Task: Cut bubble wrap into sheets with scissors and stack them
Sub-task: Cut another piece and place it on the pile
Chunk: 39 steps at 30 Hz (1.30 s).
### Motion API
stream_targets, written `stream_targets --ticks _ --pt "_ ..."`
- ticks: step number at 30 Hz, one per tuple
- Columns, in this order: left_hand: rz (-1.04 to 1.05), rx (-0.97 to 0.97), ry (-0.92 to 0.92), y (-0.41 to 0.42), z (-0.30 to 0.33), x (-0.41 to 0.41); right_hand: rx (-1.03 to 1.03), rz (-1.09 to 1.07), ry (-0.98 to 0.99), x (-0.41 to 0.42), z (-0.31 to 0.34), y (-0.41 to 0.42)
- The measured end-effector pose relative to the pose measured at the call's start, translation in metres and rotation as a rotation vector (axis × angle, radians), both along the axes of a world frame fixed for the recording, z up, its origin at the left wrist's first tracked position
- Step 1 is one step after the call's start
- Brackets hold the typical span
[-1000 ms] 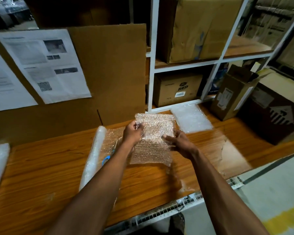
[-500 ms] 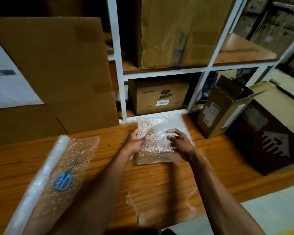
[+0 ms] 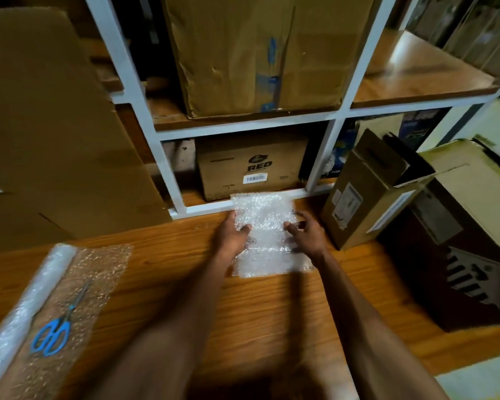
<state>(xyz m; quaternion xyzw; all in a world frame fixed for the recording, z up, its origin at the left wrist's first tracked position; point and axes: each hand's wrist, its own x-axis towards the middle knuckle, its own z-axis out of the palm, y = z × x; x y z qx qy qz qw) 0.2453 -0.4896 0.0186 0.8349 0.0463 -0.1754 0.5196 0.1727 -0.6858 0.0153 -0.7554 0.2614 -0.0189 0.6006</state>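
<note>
While both forearms are stretched forward over the wooden table [image 3: 272, 319], a cut bubble wrap sheet [image 3: 267, 235] is seen lying flat near the table's far edge, its far end against the white frame of the shelving unit [image 3: 133, 90]. Whether other sheets lie under it cannot be told. The sheet's left edge is touched by the left hand [image 3: 233, 236], whose fingers are loosely bent with the thumb laid on the plastic; nothing is gripped by it. The right edge is met by the right hand [image 3: 308, 233], its fingers spread and slightly curled, the fingertips [image 3: 289, 225] resting on the sheet; whether anything is pinched cannot be told for certain.

Well to the left, a bubble wrap roll [image 3: 26, 307] is laid out with a length unrolled beside it, and blue-handled scissors [image 3: 54, 333] are left lying on that unrolled part, apart from both hands. Just right of the sheet, an open cardboard box [image 3: 364, 194] is tilted against a larger dark carton [image 3: 451, 255]. On the shelves behind, a large brown carton [image 3: 257, 53] is stored above a smaller box marked RED [image 3: 251, 166], and a flat cardboard panel [image 3: 55, 125] is propped at the left.
</note>
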Motion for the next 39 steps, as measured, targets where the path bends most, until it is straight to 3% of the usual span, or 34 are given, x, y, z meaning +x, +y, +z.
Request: stream_targets --ticks 10,16,20,24,28,31,39 --pt "0.043 0.43 -0.105 -0.032 -0.03 0.022 -0.53 0.058 0.065 0.025 -0.032 -0.028" --pt "0.028 0.484 -0.185 -0.031 -0.049 0.028 -0.808 0.079 0.133 0.025 -0.038 -0.023" --pt "0.063 0.546 -0.331 -0.03 -0.054 0.027 -1.089 0.162 0.048 0.025 -0.046 -0.011" --pt "-0.095 0.742 -0.528 -0.031 -0.051 0.015 -1.113 0.333 0.006 0.03 -0.054 0.004" --pt "-0.444 0.843 -0.39 -0.028 -0.068 0.018 -1.061 0.451 0.197 0.04 -0.065 0.004" --pt "-0.48 0.858 -0.262 -0.026 -0.077 0.024 -1.063 0.467 0.283 0.04 -0.073 -0.003" --pt "-0.419 0.776 -0.262 -0.012 -0.061 0.022 -0.937 0.22 0.246 0.035 -0.056 -0.007"
